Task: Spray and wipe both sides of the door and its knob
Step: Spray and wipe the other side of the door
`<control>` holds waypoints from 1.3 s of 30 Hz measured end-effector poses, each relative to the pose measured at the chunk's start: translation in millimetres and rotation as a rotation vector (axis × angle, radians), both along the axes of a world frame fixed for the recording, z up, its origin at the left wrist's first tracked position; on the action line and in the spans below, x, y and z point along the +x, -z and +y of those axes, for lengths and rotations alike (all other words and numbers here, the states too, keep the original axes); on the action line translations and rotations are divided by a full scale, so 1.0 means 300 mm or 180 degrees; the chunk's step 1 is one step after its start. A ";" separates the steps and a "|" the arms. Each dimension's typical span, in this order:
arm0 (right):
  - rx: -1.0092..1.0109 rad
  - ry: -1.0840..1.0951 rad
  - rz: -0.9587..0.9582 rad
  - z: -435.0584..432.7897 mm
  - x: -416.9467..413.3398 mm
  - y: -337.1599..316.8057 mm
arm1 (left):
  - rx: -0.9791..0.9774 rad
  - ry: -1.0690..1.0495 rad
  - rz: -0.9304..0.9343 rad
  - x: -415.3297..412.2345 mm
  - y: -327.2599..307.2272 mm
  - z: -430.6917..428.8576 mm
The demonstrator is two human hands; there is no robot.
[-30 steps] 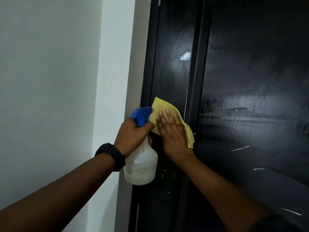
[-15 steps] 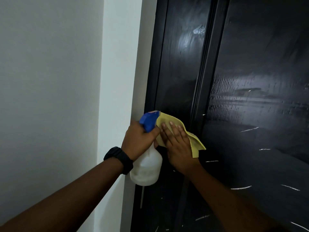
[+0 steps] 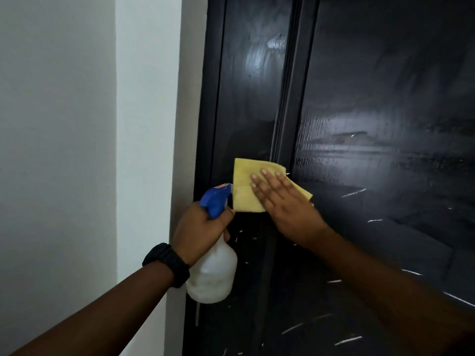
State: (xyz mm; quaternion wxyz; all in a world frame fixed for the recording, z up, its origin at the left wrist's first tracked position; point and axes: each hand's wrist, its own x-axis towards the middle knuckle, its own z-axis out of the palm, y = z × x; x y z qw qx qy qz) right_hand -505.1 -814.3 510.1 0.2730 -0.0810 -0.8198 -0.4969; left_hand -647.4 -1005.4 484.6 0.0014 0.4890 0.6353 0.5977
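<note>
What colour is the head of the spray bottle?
Blue, on a white spray bottle that the left hand grips; the head view shows it.

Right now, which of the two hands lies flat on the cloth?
The right hand: its straight fingers press the yellow cloth against the door. The left hand, the one with the black watch, is curled around the spray bottle instead.

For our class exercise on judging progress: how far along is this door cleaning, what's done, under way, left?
Done: the black door carries spray droplets and smears, so this side looks sprayed. In hand: the right hand presses a yellow cloth flat on it; the left hand grips the spray bottle. Left: wet streaks probably need wiping; knob and other side are out of view.
</note>
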 end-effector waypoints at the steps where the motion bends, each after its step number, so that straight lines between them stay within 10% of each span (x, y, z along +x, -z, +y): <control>1: 0.0042 0.0049 0.0030 0.019 0.059 -0.033 | -0.0013 0.0085 -0.0014 0.018 -0.001 0.019; 16: -0.0573 0.0118 0.1970 0.167 0.532 -0.427 | 0.0234 0.0765 -0.0303 0.204 0.005 0.166; 29: -0.0070 0.0319 -0.0072 0.241 0.755 0.212 | 0.0316 0.0823 -0.0264 0.426 0.001 0.341; 39: -0.1334 0.0873 0.2496 0.351 1.098 0.343 | 0.0182 0.0805 -0.0204 0.581 0.078 0.416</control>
